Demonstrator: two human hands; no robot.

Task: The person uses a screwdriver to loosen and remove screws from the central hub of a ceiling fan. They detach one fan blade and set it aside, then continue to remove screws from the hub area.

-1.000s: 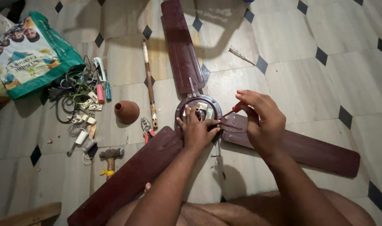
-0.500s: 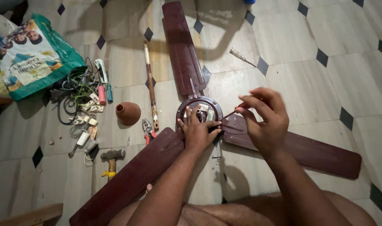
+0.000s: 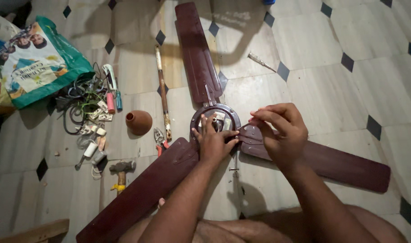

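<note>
A dark brown ceiling fan lies on the tiled floor, its round hub (image 3: 214,118) in the middle and three blades spreading out: one far (image 3: 195,49), one to the near left (image 3: 142,191), one to the right (image 3: 340,162). My left hand (image 3: 213,141) rests flat on the hub's near edge. My right hand (image 3: 281,132) pinches a thin red-handled screwdriver (image 3: 255,119) whose tip points at the hub where the right blade joins.
Left of the fan lie red-handled pliers (image 3: 159,138), a long rusty rod (image 3: 161,92), a brown cup-shaped cover (image 3: 139,121), a hammer (image 3: 120,170), a tangle of wires and small parts (image 3: 86,110) and a green printed bag (image 3: 32,58). Another screwdriver (image 3: 260,60) lies far right.
My right hand has come down and in toward the hub with the screwdriver. My left hand stays on the hub.
</note>
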